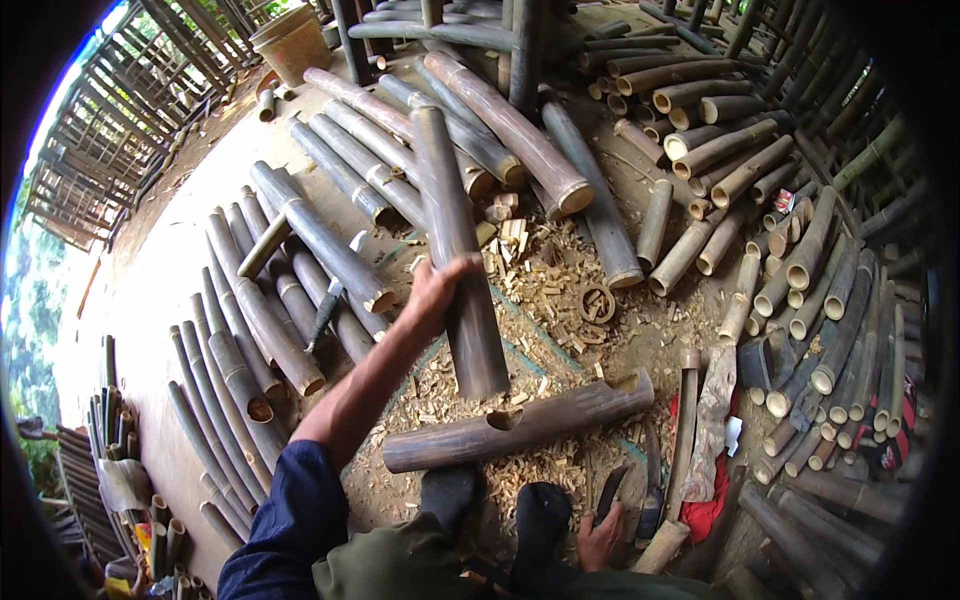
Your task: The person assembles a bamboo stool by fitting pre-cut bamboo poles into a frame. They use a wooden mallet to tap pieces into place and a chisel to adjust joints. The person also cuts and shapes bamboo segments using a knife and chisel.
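My left hand is closed around a thick, dark bamboo pole, which stands steeply tilted in front of me. The pole's lower end reaches close to a second bamboo piece lying crosswise before my feet. That piece has a rounded notch cut in its upper side and another cut at its right end. Low on the right, my right hand is closed on a knife with a dark blade pointing up and away. The handle is hidden in the fingers.
Wood chips cover the ground around a bamboo ring. Cut bamboo poles lie on the left, with more stacks at right. A dark-handled tool rests on the left poles. A bucket stands far back.
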